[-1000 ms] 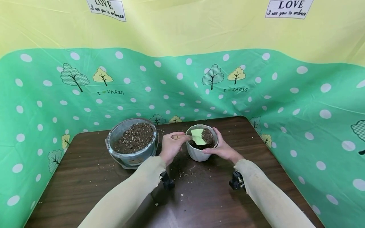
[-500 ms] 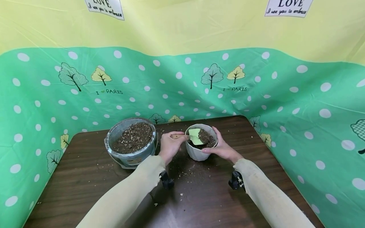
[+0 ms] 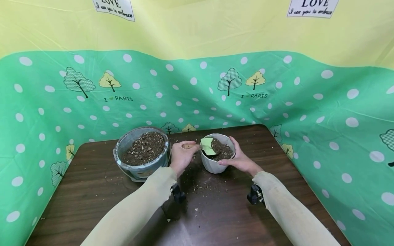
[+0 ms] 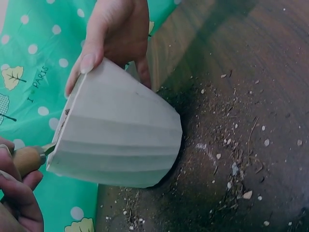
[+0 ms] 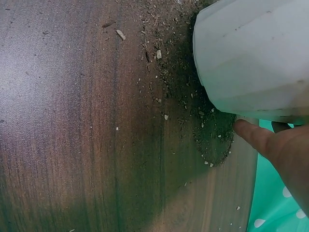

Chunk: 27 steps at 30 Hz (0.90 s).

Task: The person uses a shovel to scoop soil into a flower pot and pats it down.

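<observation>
My left hand (image 3: 181, 156) grips the wooden handle (image 4: 27, 160) of a small trowel. Its light green blade (image 3: 207, 146) tilts inside a white ribbed flowerpot (image 3: 213, 166), with dark soil (image 3: 226, 152) at the blade's tip and beneath it. My right hand (image 3: 241, 161) holds the pot from the right, thumb over the near rim and fingers round the far side. In the left wrist view the pot's wall (image 4: 116, 130) fills the middle, and the trowel's neck crosses its rim. One right finger (image 5: 253, 133) lies along the pot's lower side in the right wrist view.
A grey-blue bucket (image 3: 124, 140) with a wire handle stands left of the pot, part filled with soil (image 3: 147, 147). Spilled soil crumbs (image 3: 201, 187) lie on the dark wooden table (image 3: 92, 191). A green and yellow printed cloth (image 3: 184, 85) hangs behind and at both sides.
The left hand has drawn the trowel a little leftward, its blade shifting toward the pot's left rim. More soil shows in the pot to the blade's right. The right hand has stayed put.
</observation>
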### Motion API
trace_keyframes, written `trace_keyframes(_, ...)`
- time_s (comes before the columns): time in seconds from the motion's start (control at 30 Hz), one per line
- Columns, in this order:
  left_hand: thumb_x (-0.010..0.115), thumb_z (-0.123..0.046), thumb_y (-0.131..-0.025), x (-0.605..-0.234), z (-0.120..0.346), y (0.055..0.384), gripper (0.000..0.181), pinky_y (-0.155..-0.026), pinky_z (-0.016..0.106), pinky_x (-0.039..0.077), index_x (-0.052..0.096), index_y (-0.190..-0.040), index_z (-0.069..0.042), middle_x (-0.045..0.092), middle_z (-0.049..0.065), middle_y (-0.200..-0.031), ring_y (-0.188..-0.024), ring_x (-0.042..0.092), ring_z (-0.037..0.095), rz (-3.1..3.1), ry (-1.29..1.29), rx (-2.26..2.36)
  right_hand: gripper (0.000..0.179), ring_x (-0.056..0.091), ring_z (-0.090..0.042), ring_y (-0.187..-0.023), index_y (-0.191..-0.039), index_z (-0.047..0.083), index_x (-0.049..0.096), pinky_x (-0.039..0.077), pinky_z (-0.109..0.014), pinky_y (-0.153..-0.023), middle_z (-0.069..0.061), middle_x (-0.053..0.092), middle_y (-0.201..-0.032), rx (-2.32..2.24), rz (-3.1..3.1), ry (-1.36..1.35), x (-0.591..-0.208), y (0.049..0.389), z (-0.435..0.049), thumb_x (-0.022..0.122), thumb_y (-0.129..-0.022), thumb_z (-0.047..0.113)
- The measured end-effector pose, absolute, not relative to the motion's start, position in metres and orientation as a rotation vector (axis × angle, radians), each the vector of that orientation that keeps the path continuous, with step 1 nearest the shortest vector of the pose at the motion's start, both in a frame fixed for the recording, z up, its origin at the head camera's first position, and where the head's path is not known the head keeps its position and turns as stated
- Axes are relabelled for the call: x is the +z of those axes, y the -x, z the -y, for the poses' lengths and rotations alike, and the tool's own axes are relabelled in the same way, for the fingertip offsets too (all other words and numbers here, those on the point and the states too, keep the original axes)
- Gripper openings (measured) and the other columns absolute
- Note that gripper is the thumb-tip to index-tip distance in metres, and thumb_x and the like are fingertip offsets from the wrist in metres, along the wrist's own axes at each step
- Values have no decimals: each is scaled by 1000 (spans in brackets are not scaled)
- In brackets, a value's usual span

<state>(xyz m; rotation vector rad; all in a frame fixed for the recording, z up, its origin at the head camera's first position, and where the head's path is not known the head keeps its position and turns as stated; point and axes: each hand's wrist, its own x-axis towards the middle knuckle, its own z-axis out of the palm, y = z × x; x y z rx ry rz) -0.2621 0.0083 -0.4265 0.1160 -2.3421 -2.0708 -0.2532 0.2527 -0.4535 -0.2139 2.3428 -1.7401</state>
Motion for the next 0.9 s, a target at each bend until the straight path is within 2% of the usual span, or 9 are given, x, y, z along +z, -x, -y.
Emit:
trace_keyframes(0.07, 80, -13, -83, -428, -11, 261, 25, -44, 25, 45, 76, -106, -3, 73, 19, -85, -45, 54, 17, 2342, -101, -2095, 115, 14, -45, -143, -157, 7, -6, 15, -58, -114, -27, 5, -158, -1745, -2329, 218, -445, 249, -250, 80, -80, 9)
trace_keyframes(0.1, 80, -13, -83, -428, -12, 260, 25, -44, 25, 46, 76, -105, -3, 73, 18, -85, -46, 54, 17, 2347, -91, -2096, 115, 14, -46, -143, -157, 6, -6, 15, -59, -113, -29, 5, -158, -1750, -2319, 219, -440, 246, -249, 79, -80, 8)
trace_keyframes(0.13, 81, -13, -83, -428, -14, 260, 26, -44, 25, 46, 76, -106, -2, 73, 18, -84, -44, 52, 11, 2355, -82, -2093, 117, 15, -47, -142, -157, 6, -7, 15, -59, -113, -29, 5, -158, -1753, -2319, 220, -440, 246, -249, 81, -79, 9)
trace_keyframes(0.23, 81, -13, -83, -429, -17, 260, 27, -43, 25, 45, 75, -106, -1, 72, 18, -83, -42, 52, 12, 2357, -56, -2079, 117, 15, -47, -142, -157, 6, -7, 16, -59, -113, -28, 4, -158, -1744, -2326, 216, -440, 246, -249, 81, -80, 11)
trace_keyframes(0.4, 80, -13, -83, -427, -18, 262, 23, -41, 24, 44, 77, -103, -2, 71, 9, -73, -42, 54, 17, 2326, -79, -2040, 112, 12, -44, -144, -157, 7, -5, 14, -55, -115, -27, 3, -159, -1747, -2310, 189, -442, 248, -250, 77, -82, 6)
trace_keyframes(0.53, 80, -13, -82, -427, -14, 264, 20, -43, 24, 45, 77, -100, -5, 70, 4, -69, -49, 61, 25, 2320, -117, -2010, 115, 9, -44, -145, -158, 10, -7, 13, -58, -114, -25, 0, -160, -1740, -2335, 202, -457, 257, -255, 78, -81, 7)
trace_keyframes(0.73, 81, -16, -82, -426, -9, 265, 24, -43, 26, 47, 77, -103, -4, 71, 9, -74, -53, 63, 29, 2341, -111, -1945, 119, 11, -41, -145, -159, 16, -7, 14, -58, -114, -20, 0, -162, -1709, -2393, 207, -472, 264, -259, 83, -80, 16)
trace_keyframes(0.8, 80, -17, -82, -425, -8, 265, 23, -43, 28, 48, 77, -102, -5, 71, 11, -75, -56, 65, 34, 2350, -104, -1934, 120, 11, -40, -146, -159, 17, -7, 14, -58, -114, -19, 0, -162, -1699, -2399, 205, -474, 264, -260, 83, -80, 18)
trace_keyframes(0.9, 81, -18, -82, -425, -6, 264, 21, -48, 29, 51, 78, -100, -7, 71, 8, -79, -62, 67, 31, 2355, -80, -1889, 120, 10, -39, -146, -159, 19, -6, 13, -57, -115, -18, -1, -162, -1696, -2400, 193, -475, 264, -260, 84, -80, 21)
